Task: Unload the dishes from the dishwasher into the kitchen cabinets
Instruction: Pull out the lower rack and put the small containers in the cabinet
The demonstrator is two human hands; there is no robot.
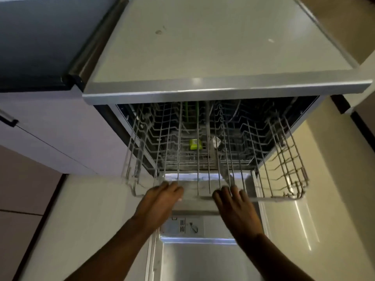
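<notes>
The dishwasher stands open under a pale countertop (203, 47). Its grey wire upper rack (284, 151) is slid partway out and blurred by motion; I see no dishes in it. My left hand (160, 201) curls its fingers over the rack's front rail left of centre. My right hand (235, 207) grips the same rail right of centre. Deeper inside, a small yellow-green plastic piece (194, 144) and two green tines (186, 112) show through the wires. The lowered steel door (198, 260) lies flat beneath my forearms, with the detergent dispenser (183, 225) between my wrists.
A white cabinet (50, 128) with a dark handle (8, 119) flanks the dishwasher on the left, under a dark surface (40, 37). Glossy pale floor tiles (324, 179) lie on both sides of the door. The rack's right side overhangs the floor.
</notes>
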